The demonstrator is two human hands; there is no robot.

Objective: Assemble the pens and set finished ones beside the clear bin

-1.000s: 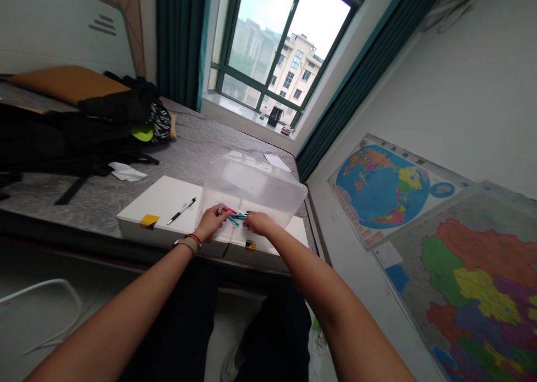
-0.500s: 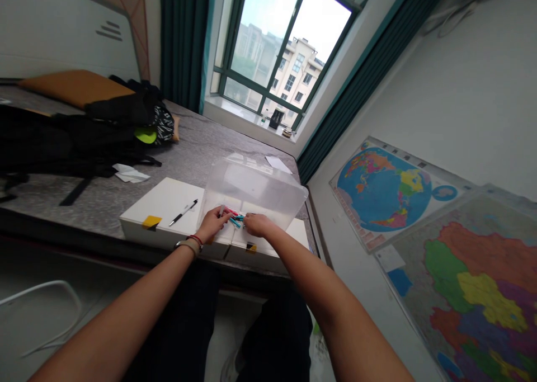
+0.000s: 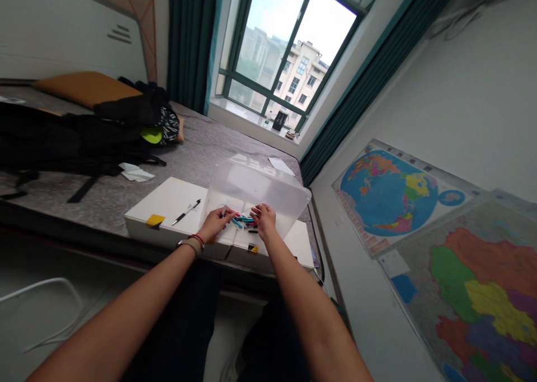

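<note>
A jumble of pens (image 3: 245, 221), teal, pink, red and black, lies at the mouth of a clear plastic bin (image 3: 262, 187) tipped on its side. At the left of the pens is my left hand (image 3: 213, 223), closed, with a slim grey pen (image 3: 224, 210) sticking up from its fingers. My right hand (image 3: 265, 221) hovers at the pile's right side, its fingertips pinched together. Something thin and pale shows by those fingertips, too small to name. One black-and-white pen (image 3: 185, 212) rests apart on the white box (image 3: 163, 194).
The white boxes with yellow-black tape (image 3: 155, 221) stand along the edge of a grey mattress (image 3: 197, 141). Crumpled tissue (image 3: 136, 173) and a black bag (image 3: 67, 141) lie leftward. Paper (image 3: 281, 165) lies behind the bin. A map-hung wall (image 3: 335, 248) is close on the right.
My right hand has lifted and turned back from the pile, uncovering more pens. My left hand stays at the pile's left side. The view has shifted slightly.
</note>
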